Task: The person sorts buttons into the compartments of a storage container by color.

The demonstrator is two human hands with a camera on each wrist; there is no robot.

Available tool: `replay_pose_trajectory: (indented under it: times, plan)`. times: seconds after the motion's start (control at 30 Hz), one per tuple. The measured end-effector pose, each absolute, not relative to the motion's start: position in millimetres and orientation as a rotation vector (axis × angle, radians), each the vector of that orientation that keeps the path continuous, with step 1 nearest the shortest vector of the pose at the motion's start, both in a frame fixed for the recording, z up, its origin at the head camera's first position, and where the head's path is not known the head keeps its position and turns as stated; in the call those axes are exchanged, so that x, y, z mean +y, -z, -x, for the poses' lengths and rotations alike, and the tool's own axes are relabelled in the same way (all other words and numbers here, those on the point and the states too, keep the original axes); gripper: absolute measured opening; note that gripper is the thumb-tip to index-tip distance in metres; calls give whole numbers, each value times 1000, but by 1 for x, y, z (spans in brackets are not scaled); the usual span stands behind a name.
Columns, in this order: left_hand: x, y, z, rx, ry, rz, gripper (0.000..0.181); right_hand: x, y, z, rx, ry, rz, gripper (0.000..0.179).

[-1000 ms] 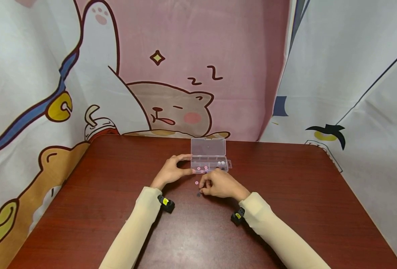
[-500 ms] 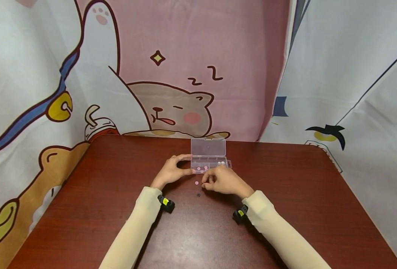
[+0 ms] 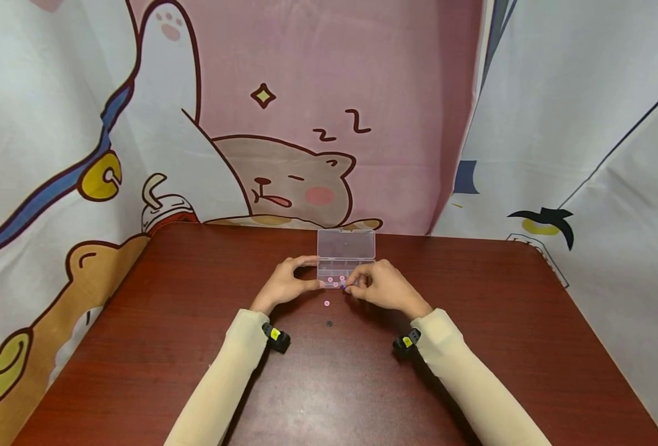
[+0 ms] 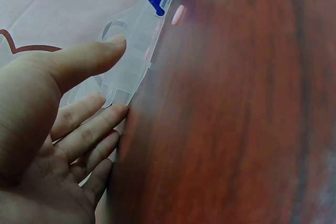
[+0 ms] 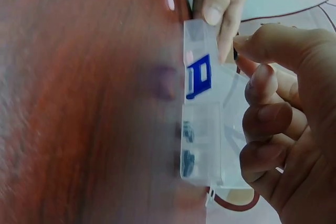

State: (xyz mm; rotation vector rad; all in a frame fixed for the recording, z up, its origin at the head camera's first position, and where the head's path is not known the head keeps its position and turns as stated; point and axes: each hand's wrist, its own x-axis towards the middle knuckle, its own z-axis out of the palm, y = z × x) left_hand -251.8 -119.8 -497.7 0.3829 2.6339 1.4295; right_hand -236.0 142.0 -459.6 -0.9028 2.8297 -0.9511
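Note:
A clear plastic compartment box (image 3: 324,265) stands near the back of the table with its lid (image 3: 346,243) raised. My left hand (image 3: 284,282) holds its left end, thumb at the front corner and index finger at the far one. Over the right half of the box is my right hand (image 3: 385,286), pinching a small dark disc (image 5: 235,54) between thumb and index finger. Several pink button-like discs (image 3: 330,279) lie in the left compartments. Dark pieces (image 5: 188,162) show through the right part of the front wall in the right wrist view.
On the brown wooden table (image 3: 284,384), a pink disc (image 3: 326,303) lies just in front of the box. Closer to me lies a dark disc (image 3: 329,323). The box front bears a blue mark (image 5: 199,77). A cartoon-printed curtain (image 3: 401,124) hangs behind the table.
My right hand has risen from beside the dark disc on the table and moved forward and right over the box, covering its right compartments. The left hand stays on the box's left end.

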Motion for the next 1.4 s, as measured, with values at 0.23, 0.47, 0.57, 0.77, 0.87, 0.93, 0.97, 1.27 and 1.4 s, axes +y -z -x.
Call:
replay_pose_trajectory:
  times: [0.23, 0.47, 0.57, 0.77, 0.87, 0.93, 0.97, 1.27, 1.4]
  plan:
    - [-119, 498, 252, 2638, -1419, -363, 61, 151, 459, 243, 2882, 1005, 797, 3]
    - [-119, 497, 251, 2635, -1420, -363, 61, 155, 459, 249, 2935, 1039, 734, 2]
    - [-120, 497, 251, 2634, -1424, -362, 62, 155, 459, 251, 2941, 1035, 701, 2]
    - [-119, 497, 251, 2635, -1413, -365, 62, 154, 461, 253, 2930, 1059, 668, 2]
    - [-119, 497, 252, 2639, -1411, -377, 62, 154, 461, 254, 2923, 1079, 670, 3]
    - [-119, 497, 252, 2642, -1411, -382, 62, 154, 461, 253, 2920, 1087, 672, 4]
    - [-119, 497, 252, 2643, -1412, -382, 62, 154, 461, 253, 2919, 1088, 673, 5]
    - [-119, 498, 252, 2641, -1424, -373, 62, 156, 456, 245, 2925, 1079, 694, 16]
    - [-120, 499, 252, 2644, -1425, -380, 62, 157, 455, 241, 2949, 1049, 733, 21]
